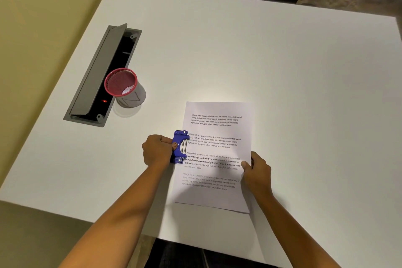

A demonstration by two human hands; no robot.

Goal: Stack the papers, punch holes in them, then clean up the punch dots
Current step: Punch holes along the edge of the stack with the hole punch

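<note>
On table [261, 50], left hand [157, 150] fist-grips punch [180, 146]; right hand [257, 168] pinches papers [215, 156]

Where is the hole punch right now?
In the head view, the blue hole punch sits on the paper stack's left edge, gripped by the left hand.

The left hand [157, 150] hides the hole punch's [180, 146] left side from us; the surface's [239, 54] right edge is cut off.

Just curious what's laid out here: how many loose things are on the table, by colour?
Blue: 1, the hole punch
Red: 1, the mesh cup
White: 1, the paper stack (sheet count unclear)
Total: 3
</note>
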